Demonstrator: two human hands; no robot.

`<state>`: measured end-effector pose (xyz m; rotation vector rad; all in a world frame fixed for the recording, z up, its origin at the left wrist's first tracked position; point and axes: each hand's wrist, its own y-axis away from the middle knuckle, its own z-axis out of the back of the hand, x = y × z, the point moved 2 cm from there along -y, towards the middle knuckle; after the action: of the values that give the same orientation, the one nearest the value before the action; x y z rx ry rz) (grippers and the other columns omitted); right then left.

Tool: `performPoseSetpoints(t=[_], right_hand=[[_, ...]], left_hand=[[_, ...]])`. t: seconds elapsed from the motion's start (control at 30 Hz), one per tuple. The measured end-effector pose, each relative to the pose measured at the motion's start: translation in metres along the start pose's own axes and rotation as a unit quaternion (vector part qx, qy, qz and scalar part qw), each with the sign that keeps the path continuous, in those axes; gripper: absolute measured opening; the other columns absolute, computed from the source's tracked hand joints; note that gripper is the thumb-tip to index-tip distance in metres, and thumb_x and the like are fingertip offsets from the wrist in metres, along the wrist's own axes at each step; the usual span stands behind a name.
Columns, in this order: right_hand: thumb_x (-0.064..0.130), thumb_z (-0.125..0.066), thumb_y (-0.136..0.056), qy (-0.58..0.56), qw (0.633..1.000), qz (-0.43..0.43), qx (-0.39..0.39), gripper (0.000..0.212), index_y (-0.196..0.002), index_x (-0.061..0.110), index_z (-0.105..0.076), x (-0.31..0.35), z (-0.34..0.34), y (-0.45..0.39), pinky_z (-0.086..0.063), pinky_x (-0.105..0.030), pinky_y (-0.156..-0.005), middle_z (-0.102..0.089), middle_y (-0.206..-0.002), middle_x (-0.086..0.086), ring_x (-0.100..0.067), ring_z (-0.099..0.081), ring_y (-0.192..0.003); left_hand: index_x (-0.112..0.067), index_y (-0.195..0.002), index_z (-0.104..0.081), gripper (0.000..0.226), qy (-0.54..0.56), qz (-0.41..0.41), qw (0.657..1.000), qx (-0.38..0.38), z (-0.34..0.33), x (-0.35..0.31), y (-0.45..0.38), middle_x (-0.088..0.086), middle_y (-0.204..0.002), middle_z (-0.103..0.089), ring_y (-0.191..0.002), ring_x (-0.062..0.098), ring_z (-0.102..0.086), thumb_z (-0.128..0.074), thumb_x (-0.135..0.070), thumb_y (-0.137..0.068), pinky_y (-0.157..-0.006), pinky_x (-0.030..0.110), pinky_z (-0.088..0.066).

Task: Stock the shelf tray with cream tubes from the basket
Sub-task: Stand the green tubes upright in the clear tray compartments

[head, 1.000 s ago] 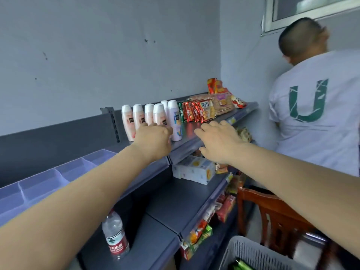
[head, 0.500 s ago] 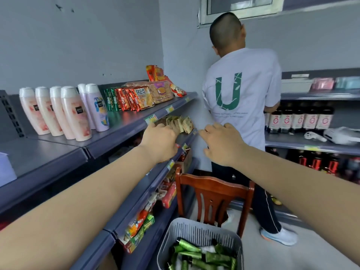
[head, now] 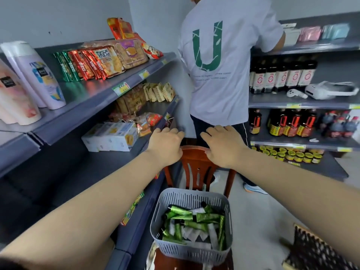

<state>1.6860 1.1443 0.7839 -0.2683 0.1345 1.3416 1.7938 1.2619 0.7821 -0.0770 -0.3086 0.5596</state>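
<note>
From the head view, both arms are stretched out ahead and neither grip has anything in it. The left hand (head: 165, 144) hangs palm down with its fingers loosely bent, just off the edge of the middle shelf (head: 109, 160). The right hand (head: 224, 146) is spread flat, fingers relaxed, over the top rail of the wooden chair (head: 196, 162), which sits just below both hands; whether it touches the rail I cannot tell.

The basket (head: 191, 248) stands well below and nearer than both hands, on a seat of some kind, and it is full. Green cream tubes (head: 194, 224) lie in a heap with a few white ones among them, none yet taken up by either hand.

The shelf tray is not in sight here, so how much it already holds I cannot say. Judging by the loaded basket and two empty hands, most of the stocking looks yet to be done: reach down, take tubes, carry them over to the tray.

Beyond the hands stands another person in a white shirt (head: 220, 65), facing the far shelves of dark bottles (head: 282, 76). Snack packets (head: 93, 63) lie up to the left.
</note>
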Motion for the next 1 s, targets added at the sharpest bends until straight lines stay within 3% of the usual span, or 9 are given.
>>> performPoseSetpoints(t=[0.4, 0.63, 0.8, 1.0], right_hand=[[0.035, -0.047, -0.091, -0.078, 0.989, -0.027, 0.126, 0.051, -0.137, 0.017, -0.035, 0.035, -0.15, -0.016, -0.031, -0.039, -0.102, -0.044, -0.137, -0.003, -0.025, -0.039, -0.127], [0.028, -0.045, -0.089, -0.131, 0.956, -0.058, 0.256, 0.051, -0.137, 0.016, -0.037, 0.059, -0.256, -0.015, -0.03, -0.042, -0.107, -0.041, -0.14, -0.005, -0.026, -0.036, -0.131], [0.027, -0.048, -0.088, -0.166, 0.935, -0.092, 0.299, 0.055, -0.14, 0.015, -0.034, 0.071, -0.328, -0.017, -0.026, -0.041, -0.109, -0.038, -0.144, -0.006, -0.026, -0.032, -0.134], [0.03, -0.048, -0.09, -0.192, 0.916, -0.113, 0.333, 0.055, -0.141, 0.017, -0.032, 0.084, -0.414, -0.021, -0.025, -0.041, -0.111, -0.036, -0.146, -0.007, -0.026, -0.03, -0.136]], left_hand=[[-0.02, -0.133, -0.041, 0.045, 0.082, -0.059, 0.988, 0.114, -0.152, -0.012, -0.017, -0.001, -0.133, -0.048, -0.122, 0.024, -0.044, -0.048, -0.028, -0.09, -0.099, 0.037, -0.031], [-0.018, -0.133, -0.041, 0.047, 0.106, -0.103, 0.96, 0.237, -0.266, -0.027, -0.012, 0.003, -0.134, -0.047, -0.123, 0.026, -0.043, -0.051, -0.029, -0.089, -0.099, 0.041, -0.034], [-0.02, -0.136, -0.039, 0.049, 0.125, -0.13, 0.947, 0.265, -0.339, -0.043, -0.013, 0.0, -0.135, -0.047, -0.123, 0.023, -0.044, -0.048, -0.031, -0.089, -0.1, 0.038, -0.032], [-0.023, -0.137, -0.04, 0.051, 0.158, -0.093, 0.937, 0.297, -0.428, -0.058, -0.018, -0.002, -0.139, -0.045, -0.126, 0.022, -0.042, -0.05, -0.033, -0.089, -0.103, 0.039, -0.032]])
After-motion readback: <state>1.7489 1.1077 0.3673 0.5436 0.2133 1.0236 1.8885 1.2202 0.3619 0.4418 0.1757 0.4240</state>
